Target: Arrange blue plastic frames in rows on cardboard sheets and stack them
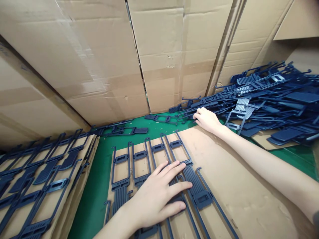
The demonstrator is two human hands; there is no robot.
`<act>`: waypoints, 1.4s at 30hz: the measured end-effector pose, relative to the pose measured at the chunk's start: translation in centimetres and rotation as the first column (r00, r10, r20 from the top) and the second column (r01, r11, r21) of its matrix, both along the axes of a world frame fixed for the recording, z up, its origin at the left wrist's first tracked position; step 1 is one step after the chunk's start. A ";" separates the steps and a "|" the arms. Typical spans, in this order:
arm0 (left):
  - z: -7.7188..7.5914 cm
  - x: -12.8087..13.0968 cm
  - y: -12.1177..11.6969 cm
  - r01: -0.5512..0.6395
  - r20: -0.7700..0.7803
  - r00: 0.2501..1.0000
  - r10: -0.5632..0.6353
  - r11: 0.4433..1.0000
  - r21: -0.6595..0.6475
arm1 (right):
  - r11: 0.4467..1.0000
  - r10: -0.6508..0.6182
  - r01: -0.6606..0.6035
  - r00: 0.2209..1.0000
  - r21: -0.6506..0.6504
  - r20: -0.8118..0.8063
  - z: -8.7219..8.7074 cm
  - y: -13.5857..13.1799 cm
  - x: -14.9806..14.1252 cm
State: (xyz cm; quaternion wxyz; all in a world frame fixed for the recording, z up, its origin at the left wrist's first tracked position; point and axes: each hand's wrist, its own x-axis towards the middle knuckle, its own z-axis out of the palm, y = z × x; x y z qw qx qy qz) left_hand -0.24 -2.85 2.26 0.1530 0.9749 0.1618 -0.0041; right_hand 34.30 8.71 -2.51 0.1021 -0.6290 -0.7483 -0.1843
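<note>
Dark-blue ribbed plastic hangers (159, 162), flat

Dark blue plastic handles (271, 99), matt and ribbed (piled upper right); brown cardboard sheet (236, 186), rough and creased; smooth green tabletop (97, 186) beneath.

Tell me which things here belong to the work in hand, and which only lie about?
In hand: left hand flat on the plastic parts on the cardboard sheet; right hand at the heap of parts.
Lying about: filled sheets, cardboard walls, green table.
</note>
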 end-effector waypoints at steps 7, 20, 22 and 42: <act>-0.2 -0.1 -0.1 0.003 0.026 1.000 -0.003 1.000 0.001 | 0.994 -0.048 0.054 0.997 0.091 -0.064 -0.3 -0.6 -0.2; -0.4 -0.1 -0.1 -0.008 0.102 0.995 0.011 0.999 -0.034 | 0.915 0.238 -0.074 0.894 0.398 -0.380 0.8 -1.8 -2.5; -0.6 -0.2 -0.1 -0.009 0.106 0.994 0.013 0.999 -0.038 | 0.882 0.290 -0.038 0.829 0.469 -0.479 1.3 -2.1 -3.4; -0.6 -0.2 -0.2 -0.004 0.074 0.997 0.007 0.999 -0.042 | 0.973 -0.150 -0.092 0.442 -0.211 -0.885 -0.6 -5.2 -3.0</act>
